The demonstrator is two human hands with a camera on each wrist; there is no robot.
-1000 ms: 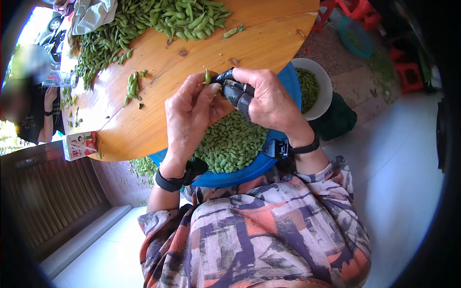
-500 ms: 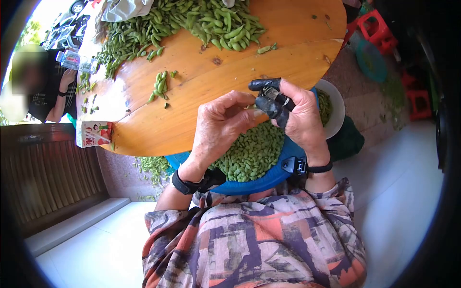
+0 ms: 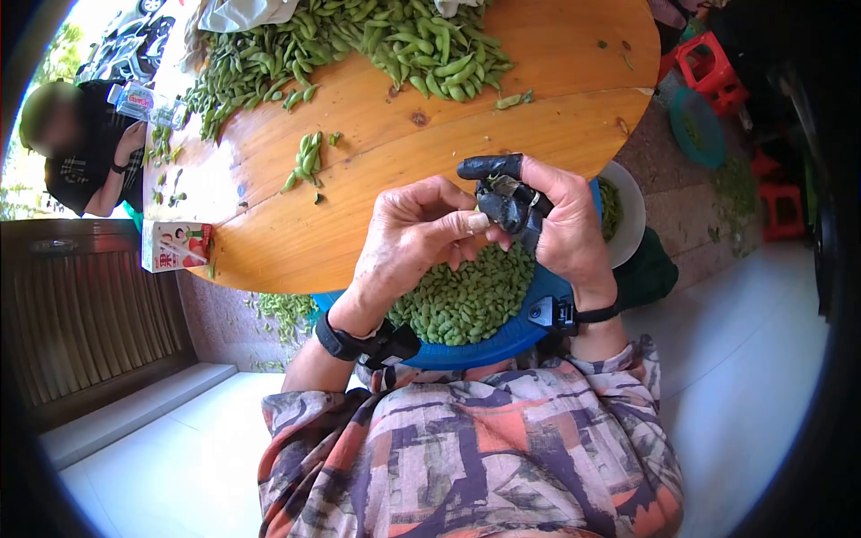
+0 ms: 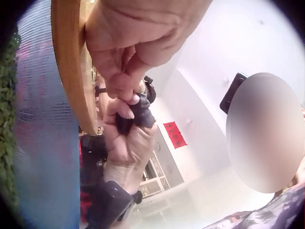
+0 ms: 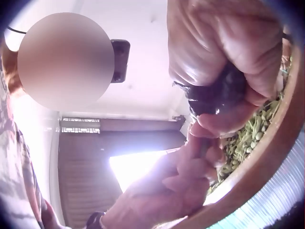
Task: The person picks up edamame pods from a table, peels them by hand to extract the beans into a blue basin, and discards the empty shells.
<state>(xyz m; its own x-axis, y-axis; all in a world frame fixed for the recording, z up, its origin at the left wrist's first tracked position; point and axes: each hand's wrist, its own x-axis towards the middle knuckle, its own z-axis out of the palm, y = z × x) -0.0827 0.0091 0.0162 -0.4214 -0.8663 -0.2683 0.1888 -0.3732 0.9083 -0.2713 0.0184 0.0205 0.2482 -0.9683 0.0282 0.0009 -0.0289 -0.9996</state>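
Note:
Above the table's near edge, my left hand (image 3: 404,235) and right hand (image 3: 571,215) meet fingertip to fingertip. Black wrapping covers the right thumb and fingers (image 3: 509,211). The left thumb and forefinger pinch against the wrapped fingertips around a soybean pod, mostly hidden by the fingers; a pale green sliver of the pod (image 4: 142,88) shows in the left wrist view. Right below the hands is a blue basin (image 3: 480,357) heaped with shelled green soybeans (image 3: 462,300).
The wooden table (image 3: 377,161) bears a big pile of soybean pods (image 3: 430,49), a small cluster of pods (image 3: 307,161) and a drink carton (image 3: 177,247). A white bowl (image 3: 635,211) stands right of the basin, with red stools (image 3: 708,67) beyond. Another person (image 3: 85,152) sits at left.
The pod that stuck up from the left fingers a second ago is now mostly hidden. The hands parted slightly, then came together again. The head view has shifted, showing everything farther right.

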